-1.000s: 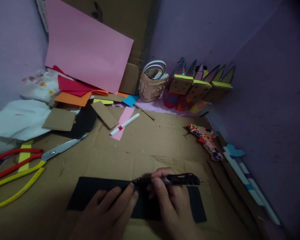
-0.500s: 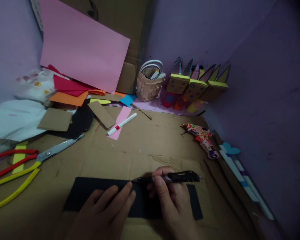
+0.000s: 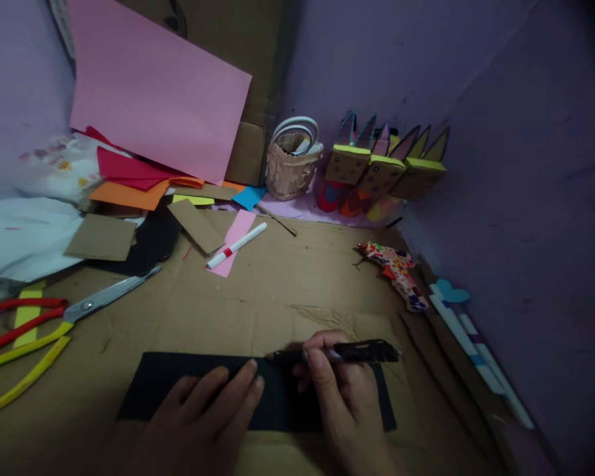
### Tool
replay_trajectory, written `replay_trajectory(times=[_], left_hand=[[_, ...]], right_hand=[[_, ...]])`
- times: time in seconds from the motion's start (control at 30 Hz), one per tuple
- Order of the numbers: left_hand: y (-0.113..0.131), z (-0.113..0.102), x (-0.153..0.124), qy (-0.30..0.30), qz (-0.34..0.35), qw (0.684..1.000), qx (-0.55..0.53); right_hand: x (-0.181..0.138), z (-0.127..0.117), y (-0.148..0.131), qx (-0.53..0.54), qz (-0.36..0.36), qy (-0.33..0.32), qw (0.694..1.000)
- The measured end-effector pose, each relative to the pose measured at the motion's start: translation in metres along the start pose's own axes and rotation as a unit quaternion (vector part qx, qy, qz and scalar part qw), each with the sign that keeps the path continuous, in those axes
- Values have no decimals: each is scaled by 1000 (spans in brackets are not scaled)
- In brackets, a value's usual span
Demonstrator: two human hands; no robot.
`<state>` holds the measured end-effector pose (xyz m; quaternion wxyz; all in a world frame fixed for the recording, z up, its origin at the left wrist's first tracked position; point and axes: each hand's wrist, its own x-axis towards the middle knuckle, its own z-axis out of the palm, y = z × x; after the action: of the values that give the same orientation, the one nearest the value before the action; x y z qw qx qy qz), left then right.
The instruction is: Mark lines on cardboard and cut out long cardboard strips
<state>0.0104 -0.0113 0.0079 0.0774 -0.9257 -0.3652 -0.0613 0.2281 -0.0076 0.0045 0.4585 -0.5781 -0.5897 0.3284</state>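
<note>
Fingers of the left hand (image 3: 205, 413) are lying flat and spread on a black rectangular sheet of paper (image 3: 168, 387), pressing it down onto the brown corrugated cardboard base (image 3: 277, 297); this hand is gripping nothing. The right hand (image 3: 344, 396) is curling closed around a black pen (image 3: 342, 352), which is lying nearly level along the sheet's far edge with its tip pointing left, just beside the left fingertips. The black sheet is sitting at the near edge of the cardboard, directly under both hands. Off to the left, scissors with red and yellow handles (image 3: 54, 320) are resting well apart from the sheet. Farther back, a white marker with a red band (image 3: 237, 245) is lying on a pink paper strip (image 3: 233, 243). A large pink paper sheet (image 3: 153, 92) is leaning against a cardboard box, near a small woven basket (image 3: 291, 165) and a row of cardboard figures with yellow tops (image 3: 384, 168).
</note>
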Motion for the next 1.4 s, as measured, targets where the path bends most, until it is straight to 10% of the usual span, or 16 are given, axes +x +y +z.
replay_trajectory(times=[1.4], left_hand=[[3, -4, 9, -9, 24, 1000, 3]], right_hand=[[-5, -16, 3, -23, 20, 39, 999]])
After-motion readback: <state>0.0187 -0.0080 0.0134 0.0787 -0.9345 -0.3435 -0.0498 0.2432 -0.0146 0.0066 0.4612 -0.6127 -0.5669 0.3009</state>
